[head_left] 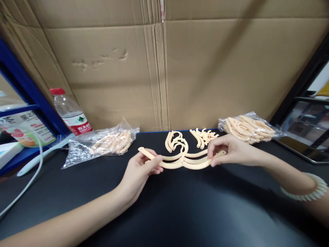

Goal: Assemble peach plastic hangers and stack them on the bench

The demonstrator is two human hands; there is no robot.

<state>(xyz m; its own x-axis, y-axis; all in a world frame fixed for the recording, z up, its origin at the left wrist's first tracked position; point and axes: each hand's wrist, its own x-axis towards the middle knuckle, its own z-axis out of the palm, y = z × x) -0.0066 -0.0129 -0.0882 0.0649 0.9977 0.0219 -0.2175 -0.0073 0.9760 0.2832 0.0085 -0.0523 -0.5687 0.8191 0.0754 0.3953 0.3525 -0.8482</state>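
Both my hands hold a partly joined frame of curved, beige plastic hanger-like pieces (197, 166) a little above the black table. My left hand (144, 164) pinches the left arms between thumb and fingers. On the other side, my right hand (228, 151) grips the right arm ends with thumb and fingers closed. The arms meet at a middle joint, where a curved hook part (184, 147) rises. Behind it lie loose curved pieces (169, 141) and a small pile of beige parts (205, 138). My fingers hide some of the arm ends.
Clear bags of beige parts lie at the left (113, 142) and right (249, 127). A red-capped bottle (72, 113), a white cable (41, 161) and a blue rack (48, 109) stand at the left. A dark-edged tablet-like panel (305, 147) is at the right. Cardboard (218, 61) walls the back.
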